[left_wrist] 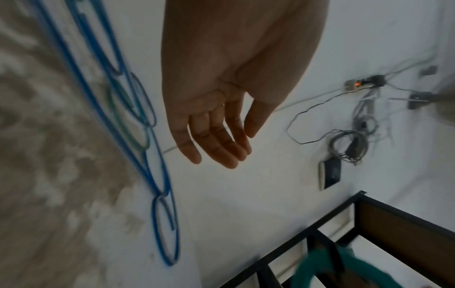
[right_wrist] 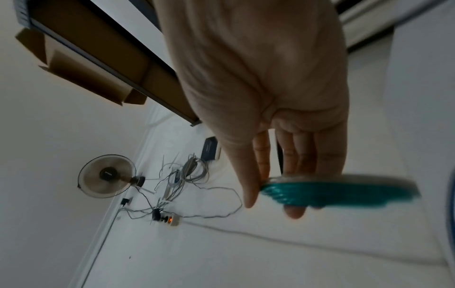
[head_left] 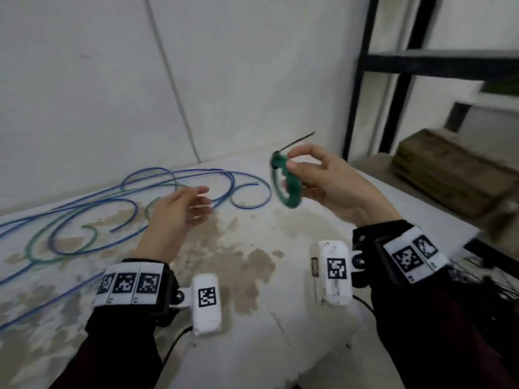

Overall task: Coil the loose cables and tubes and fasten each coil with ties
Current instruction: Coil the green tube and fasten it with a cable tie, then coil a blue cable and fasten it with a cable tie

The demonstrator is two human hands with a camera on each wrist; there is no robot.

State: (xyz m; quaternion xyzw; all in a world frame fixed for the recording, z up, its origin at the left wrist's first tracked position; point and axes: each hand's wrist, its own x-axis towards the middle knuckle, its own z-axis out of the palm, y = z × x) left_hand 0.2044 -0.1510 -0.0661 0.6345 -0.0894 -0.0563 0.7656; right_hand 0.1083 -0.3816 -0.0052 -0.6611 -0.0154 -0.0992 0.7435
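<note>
My right hand holds a small green coil of tube up above the table, thumb on one side and fingers on the other. A black tie is fastened round the coil's top, and its tail sticks up to the right. In the right wrist view the green coil sits blurred between thumb and fingers. My left hand hovers empty over the table with fingers relaxed, just right of the loose blue tubes and a loose green tube. The left hand shows a bare palm, with blue tubes beside it.
The white table has brown stains in its middle. A black metal shelf frame stands at the right with a cardboard box on it. Below, on the floor, lie a power strip, tangled grey cables and a fan.
</note>
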